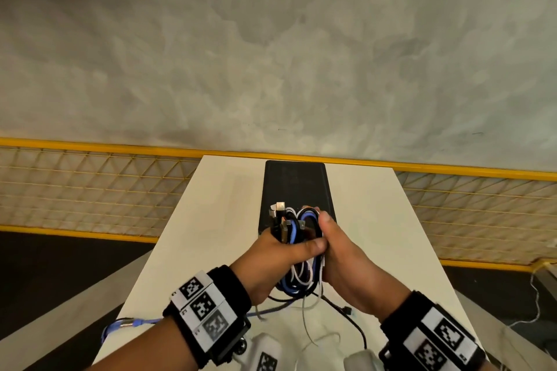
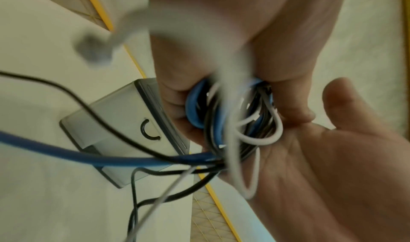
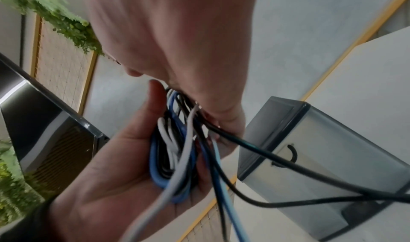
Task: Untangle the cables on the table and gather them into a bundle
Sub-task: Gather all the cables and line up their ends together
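Observation:
A coiled bundle of blue, white and black cables point(image 1: 301, 229) is held above the white table point(image 1: 217, 220). My left hand point(image 1: 283, 250) grips it from the left, with the thumb laid across the coils. My right hand point(image 1: 340, 253) grips it from the right, with the thumb on top. In the left wrist view the bundle point(image 2: 233, 123) lies against my left palm point(image 2: 332, 158). The right wrist view shows the coils point(image 3: 175, 149) in my right palm point(image 3: 106, 167). Loose tails hang to the table: a blue cable point(image 1: 132, 323), a black one point(image 1: 346, 310) and a thin white one point(image 1: 307, 328).
A black box point(image 1: 297, 187) stands on the table just beyond the hands, by the far edge. A yellow mesh fence point(image 1: 90, 190) runs behind the table. White devices point(image 1: 265, 352) lie at the near edge. The table is narrow, with drops on both sides.

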`<control>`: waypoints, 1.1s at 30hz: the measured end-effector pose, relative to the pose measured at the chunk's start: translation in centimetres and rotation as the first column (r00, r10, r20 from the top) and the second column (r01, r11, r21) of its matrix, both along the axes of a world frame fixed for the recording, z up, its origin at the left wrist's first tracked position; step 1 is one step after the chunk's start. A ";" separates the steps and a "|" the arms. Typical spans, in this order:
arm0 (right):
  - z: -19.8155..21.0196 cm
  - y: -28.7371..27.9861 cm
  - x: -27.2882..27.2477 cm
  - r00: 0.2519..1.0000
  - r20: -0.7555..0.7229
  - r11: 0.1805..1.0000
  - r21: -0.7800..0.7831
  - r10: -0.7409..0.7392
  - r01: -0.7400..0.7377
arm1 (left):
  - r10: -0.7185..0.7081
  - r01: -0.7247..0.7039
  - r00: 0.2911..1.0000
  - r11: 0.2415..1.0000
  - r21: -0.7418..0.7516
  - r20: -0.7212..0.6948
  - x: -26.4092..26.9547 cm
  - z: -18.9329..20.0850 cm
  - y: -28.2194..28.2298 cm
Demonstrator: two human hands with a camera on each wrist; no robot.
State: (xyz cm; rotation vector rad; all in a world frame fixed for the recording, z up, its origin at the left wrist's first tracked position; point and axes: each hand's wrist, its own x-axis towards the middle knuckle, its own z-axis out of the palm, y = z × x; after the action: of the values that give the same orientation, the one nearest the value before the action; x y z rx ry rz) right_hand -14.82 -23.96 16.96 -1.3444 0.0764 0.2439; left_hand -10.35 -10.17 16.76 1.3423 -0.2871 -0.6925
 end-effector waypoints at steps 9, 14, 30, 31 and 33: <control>-0.1 0.5 0.4 0.999 -0.038 0.995 -0.101 0.010 -0.013 | 0.043 -0.048 0.991 0.998 -0.032 -0.129 0.3 -1.0 0.1; 0.2 0.7 0.4 0.999 -0.031 0.986 -0.162 0.045 -0.050 | 0.144 -0.150 0.986 0.986 -0.071 -0.081 -0.1 -1.0 -0.2; -0.6 0.1 -0.6 0.980 0.029 0.930 -0.322 0.197 -0.178 | 0.274 -0.288 0.955 0.950 -0.123 -0.114 0.1 0.3 -0.3; -0.3 0.0 -0.6 0.977 0.045 0.918 -0.354 0.210 -0.181 | 0.299 -0.315 0.946 0.940 -0.133 -0.127 0.2 0.3 -0.2; -0.1 -0.3 -0.6 0.979 0.106 0.923 -0.365 0.174 -0.124 | 0.376 -0.398 0.913 0.905 -0.147 -0.160 0.7 0.3 0.1</control>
State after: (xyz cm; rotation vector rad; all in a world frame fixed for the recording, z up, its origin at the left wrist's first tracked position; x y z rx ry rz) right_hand -15.42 -24.23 16.86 -1.7295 -0.1031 0.2748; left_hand -9.69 -10.10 17.05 1.1334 0.0266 -0.4030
